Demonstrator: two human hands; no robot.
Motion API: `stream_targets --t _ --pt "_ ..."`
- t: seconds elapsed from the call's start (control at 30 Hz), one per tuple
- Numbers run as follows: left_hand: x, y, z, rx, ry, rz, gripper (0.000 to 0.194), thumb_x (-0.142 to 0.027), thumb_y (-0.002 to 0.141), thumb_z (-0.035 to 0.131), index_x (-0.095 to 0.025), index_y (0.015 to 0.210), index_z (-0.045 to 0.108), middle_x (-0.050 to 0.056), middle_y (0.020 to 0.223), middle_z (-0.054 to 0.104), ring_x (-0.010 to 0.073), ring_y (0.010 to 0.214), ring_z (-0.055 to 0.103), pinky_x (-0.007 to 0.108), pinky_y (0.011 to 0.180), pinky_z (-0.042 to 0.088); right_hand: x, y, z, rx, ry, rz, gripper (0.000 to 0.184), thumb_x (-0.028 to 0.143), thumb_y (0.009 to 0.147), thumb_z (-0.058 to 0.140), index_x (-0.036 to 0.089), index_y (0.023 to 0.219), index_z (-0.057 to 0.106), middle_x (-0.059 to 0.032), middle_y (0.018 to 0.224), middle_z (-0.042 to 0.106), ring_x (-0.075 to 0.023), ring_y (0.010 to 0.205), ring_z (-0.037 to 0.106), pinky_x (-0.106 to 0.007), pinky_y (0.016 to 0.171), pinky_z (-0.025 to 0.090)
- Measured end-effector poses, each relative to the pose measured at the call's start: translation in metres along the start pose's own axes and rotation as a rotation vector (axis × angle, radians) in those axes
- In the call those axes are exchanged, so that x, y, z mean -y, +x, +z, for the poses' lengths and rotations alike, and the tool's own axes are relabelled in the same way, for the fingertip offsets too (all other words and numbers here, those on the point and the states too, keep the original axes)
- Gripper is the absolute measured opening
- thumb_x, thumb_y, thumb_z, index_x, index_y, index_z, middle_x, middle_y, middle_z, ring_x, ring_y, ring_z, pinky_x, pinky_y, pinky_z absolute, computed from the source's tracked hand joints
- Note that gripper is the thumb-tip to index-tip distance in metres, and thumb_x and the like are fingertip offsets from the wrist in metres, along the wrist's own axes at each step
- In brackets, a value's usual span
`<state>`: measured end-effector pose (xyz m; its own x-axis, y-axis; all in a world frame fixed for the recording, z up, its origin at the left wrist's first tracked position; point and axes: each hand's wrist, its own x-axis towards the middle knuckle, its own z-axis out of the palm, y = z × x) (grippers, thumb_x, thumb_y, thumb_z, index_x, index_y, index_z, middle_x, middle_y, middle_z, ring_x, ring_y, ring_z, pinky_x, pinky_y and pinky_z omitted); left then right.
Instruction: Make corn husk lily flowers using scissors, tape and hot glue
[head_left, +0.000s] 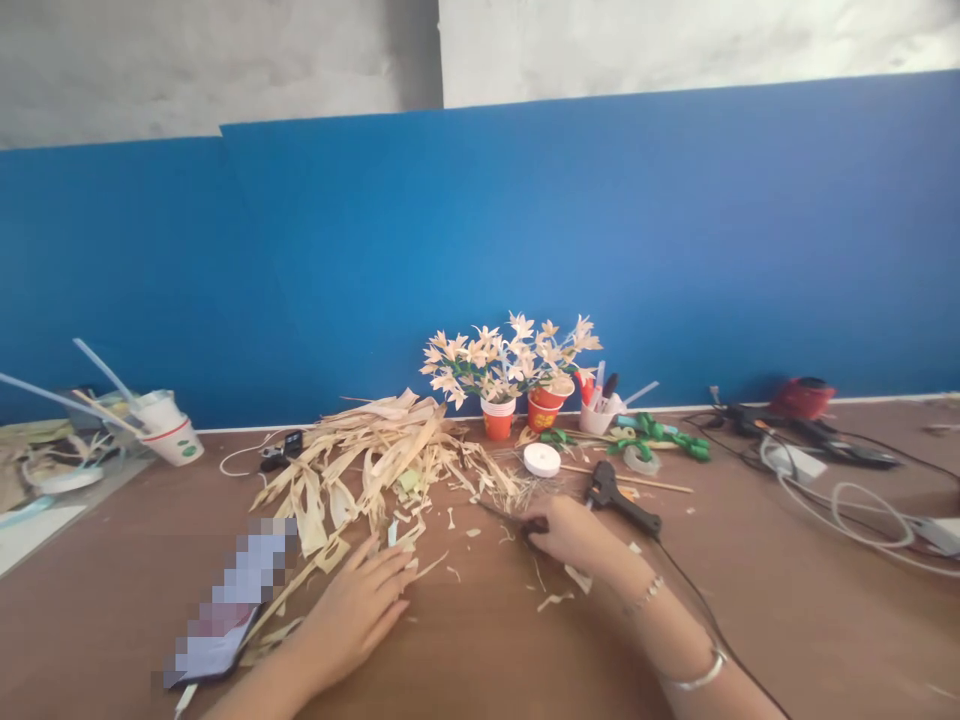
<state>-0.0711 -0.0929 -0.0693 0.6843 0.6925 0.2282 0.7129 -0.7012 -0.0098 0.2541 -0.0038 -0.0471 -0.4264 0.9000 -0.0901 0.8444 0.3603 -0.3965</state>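
Observation:
My left hand (pixel 358 602) rests flat with its fingers stretched out, at the near edge of a pile of dry corn husks (pixel 375 445). Under my right hand (pixel 566 530) are dark-handled scissors (pixel 534 525); its fingers are curled round the handles, and the thin blades point left toward the husk scraps. Part of the handles is hidden by the hand. Small husk scraps (pixel 555 600) lie scattered between and around both hands. Just right of my right hand lies a black glue gun (pixel 621 500), its cord running toward the near right.
Behind stand pale husk flowers (pixel 517 360) in red paper cups (pixel 498 420), a white tape roll (pixel 541 460), a cup of tools (pixel 598 412) and green tape (pixel 667 435). A phone (pixel 225 610) lies at left. White cables (pixel 840 510) and a red object (pixel 802 397) are at right.

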Motion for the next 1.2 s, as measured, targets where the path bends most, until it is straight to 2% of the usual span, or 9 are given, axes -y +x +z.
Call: stream_targets --t 0.17,0.23,0.37,0.5,0.67,0.8,1.0,1.1,1.2 --pt "0.026 -0.019 -0.004 -0.002 0.035 -0.036 0.034 -0.011 0.087 0.04 -0.025 0.111 0.061 0.004 0.116 0.065 0.0174 0.111 0.057 0.048 0.113 0.018 -0.002 0.001 0.002 -0.001 0.01 -0.011 0.025 0.015 0.067 0.052 0.022 0.082 0.071 -0.0019 0.075 0.068 -0.0161 0.067 0.057 -0.023 0.057 0.032" --pt "0.043 -0.023 -0.003 -0.063 0.074 -0.086 0.04 -0.004 0.083 0.037 -0.024 0.104 0.064 0.004 0.111 0.067 0.0173 0.108 0.058 0.047 0.113 0.02 -0.003 0.002 0.003 -0.005 0.004 -0.01 0.025 0.015 0.067 0.053 0.022 0.082 0.071 -0.002 0.075 0.068 -0.016 0.067 0.056 -0.023 0.057 0.032" --pt "0.061 -0.015 -0.004 -0.084 0.157 -0.203 0.032 -0.009 0.08 0.042 -0.023 0.094 0.068 0.006 0.109 0.067 0.0238 0.111 0.055 0.052 0.109 0.025 -0.002 0.002 0.004 -0.015 0.0 -0.01 0.027 0.014 0.067 0.053 0.023 0.085 0.072 -0.0018 0.075 0.068 -0.016 0.068 0.057 -0.022 0.058 0.032" --pt "0.033 0.009 -0.009 -0.089 0.151 -0.332 0.029 -0.02 0.085 0.045 -0.024 0.104 0.066 0.008 0.117 0.063 0.0264 0.115 0.051 0.056 0.107 0.024 -0.001 0.002 0.003 -0.016 0.006 -0.022 0.029 0.014 0.068 0.052 0.025 0.086 0.072 -0.0014 0.076 0.068 -0.0165 0.07 0.058 -0.022 0.059 0.033" --pt "-0.014 0.041 -0.004 0.088 -0.034 -0.126 0.045 -0.039 0.092 0.037 -0.033 0.136 0.039 0.002 0.143 0.042 0.0233 0.131 0.036 0.052 0.112 0.015 -0.004 0.002 0.003 -0.001 0.011 -0.02 0.029 0.014 0.068 0.052 0.023 0.087 0.072 -0.0031 0.079 0.069 -0.0179 0.072 0.059 -0.023 0.06 0.035" --pt "-0.02 0.047 0.005 0.167 -0.07 -0.146 0.051 -0.047 0.093 0.03 -0.029 0.141 0.032 0.005 0.146 0.037 0.023 0.133 0.033 0.05 0.112 0.014 -0.007 0.002 0.004 0.014 0.025 -0.022 0.028 0.015 0.069 0.053 0.023 0.088 0.072 -0.0036 0.083 0.07 -0.0186 0.075 0.06 -0.024 0.063 0.036" --pt "0.011 0.027 0.0 -0.016 0.015 -0.301 0.038 -0.037 0.093 0.036 -0.023 0.119 0.059 0.008 0.119 0.064 0.0235 0.111 0.058 0.053 0.111 0.014 -0.006 0.002 0.004 0.015 0.031 -0.017 0.031 0.015 0.07 0.052 0.025 0.091 0.072 -0.0033 0.082 0.069 -0.0192 0.076 0.06 -0.024 0.064 0.037" --pt "0.034 0.018 -0.015 -0.082 -0.074 -0.453 0.034 -0.036 0.091 0.038 -0.023 0.107 0.065 0.006 0.11 0.068 0.0234 0.103 0.061 0.051 0.107 0.028 -0.005 0.001 0.004 0.011 0.041 -0.016 0.031 0.016 0.07 0.053 0.025 0.093 0.072 -0.0032 0.083 0.069 -0.0192 0.076 0.06 -0.024 0.063 0.036" --pt "0.052 0.014 -0.031 -0.15 -0.221 -0.679 0.037 -0.042 0.089 0.039 -0.022 0.102 0.067 0.007 0.107 0.068 0.0239 0.097 0.063 0.041 0.088 0.048 -0.005 0.001 0.004 0.013 0.021 0.002 0.029 0.016 0.07 0.054 0.025 0.091 0.072 -0.0032 0.08 0.069 -0.0189 0.073 0.06 -0.024 0.061 0.035"
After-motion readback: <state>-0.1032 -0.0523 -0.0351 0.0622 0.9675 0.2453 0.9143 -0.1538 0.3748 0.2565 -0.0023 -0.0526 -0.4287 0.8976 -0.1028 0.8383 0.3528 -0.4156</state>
